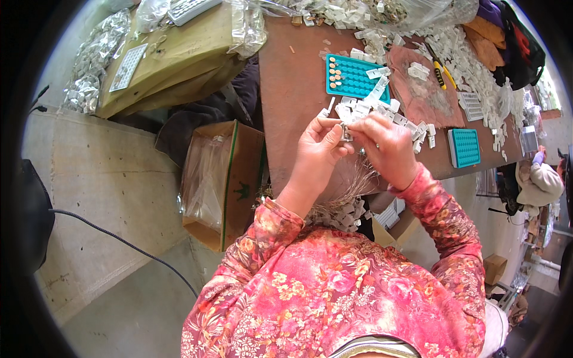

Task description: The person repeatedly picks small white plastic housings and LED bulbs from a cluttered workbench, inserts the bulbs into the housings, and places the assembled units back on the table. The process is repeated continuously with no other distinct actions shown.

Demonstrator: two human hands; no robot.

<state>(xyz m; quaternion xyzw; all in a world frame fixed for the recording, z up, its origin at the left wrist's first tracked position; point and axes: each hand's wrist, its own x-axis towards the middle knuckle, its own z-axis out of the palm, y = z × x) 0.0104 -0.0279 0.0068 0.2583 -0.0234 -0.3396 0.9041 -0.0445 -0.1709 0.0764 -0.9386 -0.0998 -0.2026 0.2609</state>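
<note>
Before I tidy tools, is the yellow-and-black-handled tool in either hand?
No, the tool lies apart from the left hand and right hand.

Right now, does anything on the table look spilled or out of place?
Yes: loose white pieces look spilled beside the far teal tray, some lying over its right end and covering part of it, while its discs sit at the left. I see no clear damage.

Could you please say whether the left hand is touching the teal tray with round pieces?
Apart: the head view shows brown table between the left hand and that teal tray.
</note>
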